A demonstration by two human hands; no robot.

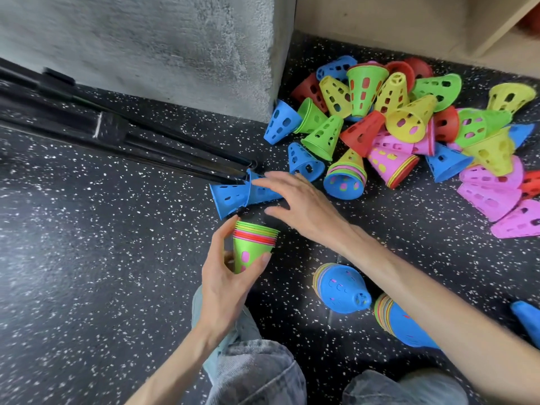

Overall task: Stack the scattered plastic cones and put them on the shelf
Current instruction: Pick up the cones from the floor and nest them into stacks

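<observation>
The cones are small plastic ones with holes in the walls, in blue, green, yellow, red and pink. The left hand [225,276] grips a stack [253,247] of nested cones, wide end up; the outer cone is green and the rims inside show green, yellow, red and pink. Its thumb and fingers curl round the lower part of the stack.

The right hand [298,203] is open, fingers spread and nearly straight, above and a little to the right of the stack. Its fingertips reach to two blue cones [239,195] that lie on their sides on the floor [102,258], just beyond the left hand. I cannot tell if the fingers touch them.

Farther beyond the right hand, to its right, lies the pile [409,127] of loose cones, mixed in all colours, some already nested in short stacks. Under the right forearm, two more stacks with blue outer cones [342,287] lie on their sides on the floor. The shelf [496,30] stands behind the pile.
</observation>
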